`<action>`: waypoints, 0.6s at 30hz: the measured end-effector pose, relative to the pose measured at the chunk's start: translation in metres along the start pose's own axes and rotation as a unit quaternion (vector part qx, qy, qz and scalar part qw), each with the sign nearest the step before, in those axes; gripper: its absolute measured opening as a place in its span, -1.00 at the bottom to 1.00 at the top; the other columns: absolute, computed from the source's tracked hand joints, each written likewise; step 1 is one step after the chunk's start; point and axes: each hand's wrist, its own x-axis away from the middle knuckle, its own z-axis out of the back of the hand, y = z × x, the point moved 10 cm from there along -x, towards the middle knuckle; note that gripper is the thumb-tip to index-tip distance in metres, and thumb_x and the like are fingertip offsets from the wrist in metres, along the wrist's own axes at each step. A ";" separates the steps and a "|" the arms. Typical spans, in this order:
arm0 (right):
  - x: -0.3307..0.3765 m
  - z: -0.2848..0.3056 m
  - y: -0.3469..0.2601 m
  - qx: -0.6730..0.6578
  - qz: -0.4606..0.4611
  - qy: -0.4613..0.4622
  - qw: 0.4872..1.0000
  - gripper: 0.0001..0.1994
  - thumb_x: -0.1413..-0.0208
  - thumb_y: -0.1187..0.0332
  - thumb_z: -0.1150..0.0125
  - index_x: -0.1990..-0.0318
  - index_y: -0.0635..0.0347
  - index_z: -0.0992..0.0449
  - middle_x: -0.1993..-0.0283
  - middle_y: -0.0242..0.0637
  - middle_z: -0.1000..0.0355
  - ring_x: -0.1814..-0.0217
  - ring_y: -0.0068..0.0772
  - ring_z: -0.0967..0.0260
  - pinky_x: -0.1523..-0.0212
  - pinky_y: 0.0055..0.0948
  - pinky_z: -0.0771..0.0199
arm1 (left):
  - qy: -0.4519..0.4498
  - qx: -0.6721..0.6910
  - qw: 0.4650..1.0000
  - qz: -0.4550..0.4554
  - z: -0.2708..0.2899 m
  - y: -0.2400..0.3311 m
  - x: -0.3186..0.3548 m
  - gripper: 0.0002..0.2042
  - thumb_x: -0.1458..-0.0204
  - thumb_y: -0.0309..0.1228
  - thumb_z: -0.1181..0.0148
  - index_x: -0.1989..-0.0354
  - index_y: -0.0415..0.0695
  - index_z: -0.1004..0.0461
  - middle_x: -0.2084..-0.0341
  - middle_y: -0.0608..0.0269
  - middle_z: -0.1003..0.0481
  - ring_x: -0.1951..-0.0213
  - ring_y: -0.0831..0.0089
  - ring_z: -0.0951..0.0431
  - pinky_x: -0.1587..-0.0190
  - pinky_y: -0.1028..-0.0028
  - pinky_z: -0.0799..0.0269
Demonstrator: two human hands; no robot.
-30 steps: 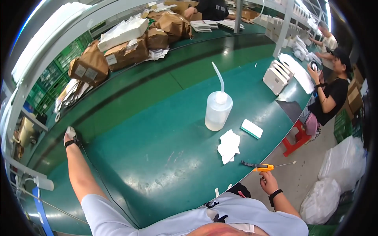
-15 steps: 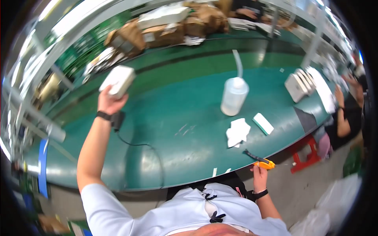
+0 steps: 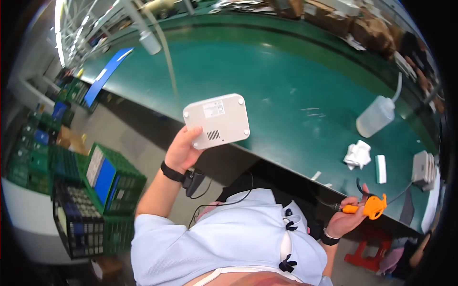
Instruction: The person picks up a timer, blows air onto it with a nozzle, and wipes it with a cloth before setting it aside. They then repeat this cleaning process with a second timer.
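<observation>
My left hand [image 3: 183,148] grips a flat off-white electronic device [image 3: 234,121] by its corner, thumb on top. Its underside faces up, showing round feet, a label and a row of vent slots. Beyond the table's near edge, my right hand [image 3: 344,222] is closed around an orange hand tool [image 3: 375,208] with a black curved part; its exact kind is unclear. Near that hand on the table lie a crumpled white cloth [image 3: 358,155] and a white block with a green side [image 3: 380,169]. A translucent squeeze bottle [image 3: 375,117] with a bent spout stands farther back.
Several similar grey devices [image 3: 423,170] stand together at the right end of the green table [image 3: 276,81]. A black cable [image 3: 250,183] trails from my left wrist. Green and black crates [image 3: 124,183] are stacked at the left, and a red stool [image 3: 366,257] stands below the table.
My view has swung left. The device came from over the table toward me and turned so its underside shows. My right hand still holds the orange tool, now raised and turned.
</observation>
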 end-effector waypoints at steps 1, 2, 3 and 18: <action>0.000 -0.035 -0.002 -0.091 -0.036 -0.125 0.987 -0.71 -0.32 0.34 -0.01 -0.07 0.35 -0.39 -0.14 -0.11 -0.43 0.42 -0.41 -0.37 0.38 -0.56 -0.39 | 0.013 -0.010 0.999 -0.029 0.013 0.002 0.014 -0.38 -0.18 -0.31 -0.26 -0.37 -0.23 -0.19 -0.24 0.06 -0.39 -0.24 0.15 -0.45 -0.30 0.11 -0.38; -0.003 -0.050 -0.004 -0.098 -0.049 -0.133 0.985 -0.71 -0.32 0.34 -0.01 -0.07 0.35 -0.39 -0.14 -0.11 -0.43 0.42 -0.41 -0.37 0.38 -0.56 -0.39 | 0.028 -0.013 0.999 -0.033 0.023 0.001 0.026 -0.38 -0.18 -0.31 -0.26 -0.37 -0.23 -0.19 -0.24 0.06 -0.39 -0.24 0.15 -0.45 -0.30 0.11 -0.38; 0.014 -0.097 -0.005 0.058 -0.034 -0.328 0.942 -0.71 -0.28 0.33 -0.08 -0.05 0.33 -0.41 -0.07 -0.11 -0.47 0.46 -0.34 -0.37 0.40 -0.49 -0.40 | 0.055 0.006 0.997 -0.045 0.033 0.001 0.041 -0.40 -0.16 -0.36 -0.28 -0.35 -0.25 -0.23 -0.22 0.07 -0.42 -0.22 0.18 -0.46 -0.29 0.15 -0.38; 0.128 -0.233 0.041 0.336 0.008 -0.695 0.636 -0.68 -0.10 0.20 -0.37 0.37 0.20 -0.35 0.49 -0.10 -0.41 0.46 0.03 -0.41 0.45 -0.17 -0.39 | 0.235 -0.244 0.931 -0.137 0.110 0.043 0.117 -0.49 0.07 -0.60 -0.34 -0.15 -0.23 -0.45 -0.04 0.12 -0.55 -0.07 0.25 -0.55 -0.18 0.27 -0.43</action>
